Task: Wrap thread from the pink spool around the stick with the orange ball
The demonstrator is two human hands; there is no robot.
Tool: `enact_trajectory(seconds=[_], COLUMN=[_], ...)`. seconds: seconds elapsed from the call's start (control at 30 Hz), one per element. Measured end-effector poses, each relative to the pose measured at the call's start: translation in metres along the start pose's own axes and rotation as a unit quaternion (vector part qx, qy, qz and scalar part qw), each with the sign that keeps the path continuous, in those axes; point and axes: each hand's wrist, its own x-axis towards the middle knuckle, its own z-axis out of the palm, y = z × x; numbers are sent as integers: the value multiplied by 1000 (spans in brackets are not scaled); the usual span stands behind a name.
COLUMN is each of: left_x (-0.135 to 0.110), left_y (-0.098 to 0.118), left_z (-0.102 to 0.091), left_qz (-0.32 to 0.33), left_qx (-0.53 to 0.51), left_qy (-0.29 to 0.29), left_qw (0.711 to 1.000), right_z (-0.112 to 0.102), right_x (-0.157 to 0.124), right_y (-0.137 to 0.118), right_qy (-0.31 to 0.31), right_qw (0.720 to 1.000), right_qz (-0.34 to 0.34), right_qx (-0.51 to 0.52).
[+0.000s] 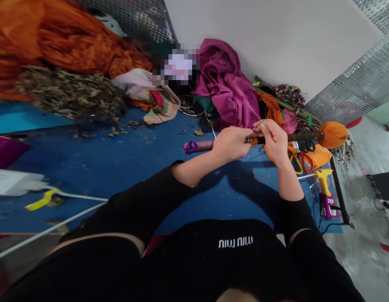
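A long wrapped stick (304,136) lies level across both hands. An orange cloth ball covers its right end, and the left end is wrapped in pink with a purple ring around it. My left hand (232,142) is closed around the pink-and-dark part. Just to its right, my right hand (274,140) is closed at the dark section, thumb and fingertips pinched together above the stick. Whatever is between those fingertips is too small to make out. Thin dark strands hang below the stick between the hands.
A blue table (118,167) bears magenta cloth (225,84), dried leaves (77,94) and orange fabric (62,37) along its back. Red-handled scissors (306,162), a yellow glue gun (324,180) and a purple power strip (329,205) are at right. A white cable (56,226) crosses the left.
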Motion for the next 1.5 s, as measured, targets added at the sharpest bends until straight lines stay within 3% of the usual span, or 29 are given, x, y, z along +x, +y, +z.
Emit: enact_trajectory(seconds=[0.2,0.57,0.73,0.87,1.0,1.17,1.37,1.5], left_x=[-6,-2,0,4,7,10,10,10], left_y=[3,-9,-11,-15,-20,-31,-42,-49], left_z=[4,12,7,-10,-35,-60,-80,-87], left_qz=[51,149,144,105,67,40,29,47], left_qx=[121,124,124,106,129,144,81,-3], left_qy=[-1,40,48,71,96,107,60,-1], left_qw=[991,980,981,986,985,983,994,999], right_z=[-4,1,-5,-41,-98,-154,-178,-190], right_x=[0,-1,3,2,-6,-18,-24,-27], right_y=[3,6,5,-1,2,23,55,74], right_qy=[-4,-7,44,119,208,368,474,461], right_qw=[997,998,993,965,950,908,870,878], right_qz=[51,47,73,148,158,147,122,107], right_qx=[-52,-45,78,179,169,138,64,68])
